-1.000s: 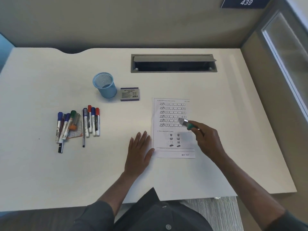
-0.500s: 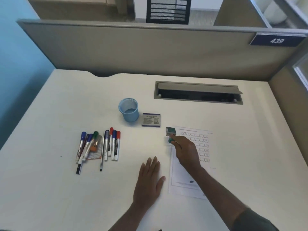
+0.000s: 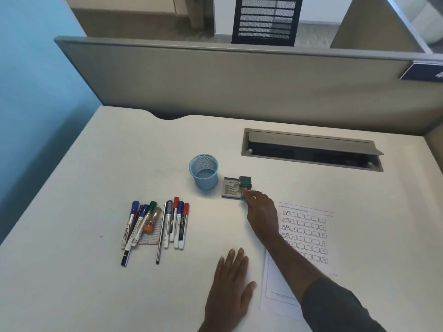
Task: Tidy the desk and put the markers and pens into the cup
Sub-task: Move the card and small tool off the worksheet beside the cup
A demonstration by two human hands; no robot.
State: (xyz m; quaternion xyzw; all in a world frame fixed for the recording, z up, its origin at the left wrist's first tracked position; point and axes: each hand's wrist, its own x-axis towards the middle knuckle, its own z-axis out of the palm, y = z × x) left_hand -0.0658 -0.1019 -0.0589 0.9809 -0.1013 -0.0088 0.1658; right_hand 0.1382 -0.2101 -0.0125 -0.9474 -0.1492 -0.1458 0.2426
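Note:
A blue mesh cup (image 3: 204, 171) stands upright in the middle of the white desk (image 3: 72, 271). Left of centre lies a bunch of markers and pens (image 3: 155, 226) with blue, green and red caps, partly on a small card. My right hand (image 3: 260, 213) reaches forward and holds a small green stamp (image 3: 245, 182) over the right end of a small purple-and-white box (image 3: 230, 188) beside the cup. My left hand (image 3: 231, 283) rests flat on the desk, fingers spread, holding nothing.
A printed worksheet (image 3: 309, 238) lies right of my right arm. A grey cable hatch (image 3: 311, 149) is open at the back right. A beige partition (image 3: 227, 80) closes the desk's far side, and a blue wall (image 3: 36, 80) stands to the left.
My right hand has carried the green stamp from over the worksheet leftward and forward to the small box by the cup. The view has tilted up. My left hand stays flat.

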